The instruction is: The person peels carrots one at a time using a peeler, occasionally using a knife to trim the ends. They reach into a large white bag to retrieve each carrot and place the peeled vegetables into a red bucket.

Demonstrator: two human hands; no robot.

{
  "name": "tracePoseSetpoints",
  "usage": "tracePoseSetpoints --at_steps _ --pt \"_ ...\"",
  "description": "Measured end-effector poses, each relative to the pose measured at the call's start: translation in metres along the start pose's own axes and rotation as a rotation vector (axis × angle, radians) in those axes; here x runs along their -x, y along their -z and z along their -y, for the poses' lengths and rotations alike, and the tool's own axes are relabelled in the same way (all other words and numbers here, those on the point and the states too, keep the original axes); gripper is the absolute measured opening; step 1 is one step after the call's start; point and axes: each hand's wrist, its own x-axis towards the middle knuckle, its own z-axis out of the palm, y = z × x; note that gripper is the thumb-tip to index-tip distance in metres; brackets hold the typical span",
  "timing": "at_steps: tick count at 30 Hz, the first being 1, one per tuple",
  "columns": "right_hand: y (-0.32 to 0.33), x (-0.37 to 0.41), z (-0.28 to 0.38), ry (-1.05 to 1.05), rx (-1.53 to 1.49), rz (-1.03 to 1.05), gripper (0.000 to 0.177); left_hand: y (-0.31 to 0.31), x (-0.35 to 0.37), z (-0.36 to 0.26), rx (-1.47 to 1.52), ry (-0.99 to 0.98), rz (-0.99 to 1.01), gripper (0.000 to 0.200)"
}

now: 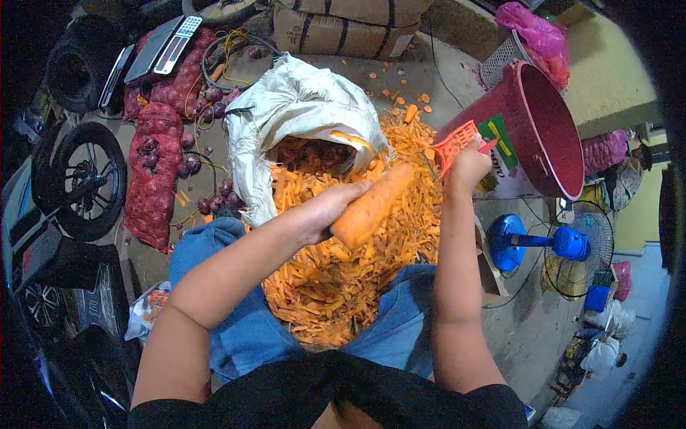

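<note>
A large, thick carrot (373,206) is gripped in my left hand (330,211), its far end pointing up and to the right. My right hand (469,170) is closed around an orange plastic peeler (451,146), apart from the carrot. Below both hands, a heap of orange carrot peelings (321,286) spreads between my legs and up to the right. An open white woven sack (250,154) lies on the heap's far side, with darker contents inside its mouth that I cannot make out.
To the right, a big dark red tub (493,107) lies tilted beside a blue fan (568,243). Red net sacks of onions (151,179) and a scale (158,53) are on the left, near a motorcycle wheel (89,179). Taped cartons (343,32) stand at the back.
</note>
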Motion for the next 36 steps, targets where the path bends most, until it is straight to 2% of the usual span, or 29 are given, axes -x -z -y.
tracePoseSetpoints --at_steps 1,2,3,5,7,10,11,13,14,15,16,18,19,21,22,23,24,26,27,29,30,31,32,34,36 --pt "0.003 0.001 0.009 -0.163 -0.200 0.049 0.020 0.001 0.001 -0.005 0.103 0.047 0.003 0.037" --pt "-0.001 0.011 0.015 -0.115 -0.281 0.136 0.021 0.002 0.000 -0.009 0.208 0.091 0.006 0.038" --pt "-0.008 0.029 0.024 -0.066 -0.360 0.223 0.021 0.009 -0.008 -0.004 0.175 0.043 -0.042 0.038" --pt "-0.010 0.075 0.057 0.105 -0.279 0.364 0.021 0.012 -0.017 0.001 0.254 0.024 -0.017 0.038" --pt "-0.008 0.104 0.057 0.110 -0.126 0.507 0.022 0.011 -0.019 0.002 0.327 0.013 0.012 0.037" --pt "-0.008 0.088 0.053 0.164 0.035 0.404 0.020 0.005 -0.009 -0.002 0.100 0.007 -0.051 0.038" --pt "-0.012 0.068 0.038 0.299 0.026 0.250 0.019 0.002 -0.002 -0.010 -0.060 0.012 -0.020 0.038" --pt "-0.014 0.016 -0.011 0.181 0.076 0.028 0.021 0.002 -0.003 0.000 -0.041 0.037 0.003 0.037" --pt "-0.006 -0.001 -0.020 0.166 0.163 -0.036 0.021 0.003 -0.003 0.003 -0.023 0.065 0.022 0.037" --pt "-0.003 -0.004 -0.016 0.060 0.146 -0.101 0.021 0.001 0.000 0.001 0.039 0.082 0.044 0.037" --pt "-0.003 -0.002 -0.013 0.058 0.144 -0.102 0.021 0.002 0.000 0.000 0.037 0.083 0.043 0.037" --pt "-0.003 0.010 0.005 -0.190 -0.285 0.062 0.020 0.006 -0.005 -0.005 0.187 0.048 0.000 0.038" --pt "-0.005 0.029 0.024 -0.173 -0.395 0.233 0.018 0.013 -0.011 -0.004 0.163 0.082 -0.041 0.038" --pt "-0.007 0.069 0.051 0.072 -0.158 0.406 0.017 0.011 -0.018 0.000 0.264 0.027 -0.058 0.038" --pt "-0.008 0.092 0.054 0.140 -0.131 0.436 0.017 0.009 -0.021 0.000 0.358 -0.025 -0.072 0.038" --pt "-0.009 0.105 0.054 0.206 -0.104 0.465 0.017 0.003 -0.018 -0.003 0.287 -0.079 -0.135 0.038" --pt "-0.009 0.103 0.052 0.204 -0.102 0.463 0.017 0.001 -0.015 -0.004 0.287 -0.076 -0.134 0.038" --pt "-0.013 0.092 0.046 0.050 -0.029 0.472 0.017 0.001 -0.010 -0.006 -0.033 -0.090 -0.090 0.038" --pt "-0.015 0.077 0.041 0.257 -0.033 0.299 0.018 0.003 -0.009 -0.007 -0.113 -0.039 -0.054 0.038" --pt "-0.019 0.026 -0.002 0.218 0.037 0.093 0.020 -0.001 -0.005 0.000 -0.123 -0.037 -0.042 0.038" --pt "-0.012 0.004 -0.019 0.132 0.123 0.015 0.022 -0.002 -0.003 0.002 -0.134 -0.033 -0.030 0.038" --pt "-0.004 -0.003 -0.013 0.075 0.087 -0.013 0.019 -0.001 -0.002 0.001 -0.065 -0.003 0.000 0.040" --pt "0.001 -0.006 -0.006 -0.177 0.005 -0.028 0.021 -0.001 -0.001 -0.002 -0.066 -0.002 -0.001 0.040" --pt "0.001 0.011 0.024 -0.200 -0.215 0.055 0.020 0.002 -0.002 -0.011 0.122 0.046 -0.035 0.040" --pt "-0.010 0.037 0.017 0.256 -0.222 0.211 0.018 0.003 -0.006 -0.009 0.154 0.014 -0.061 0.040"
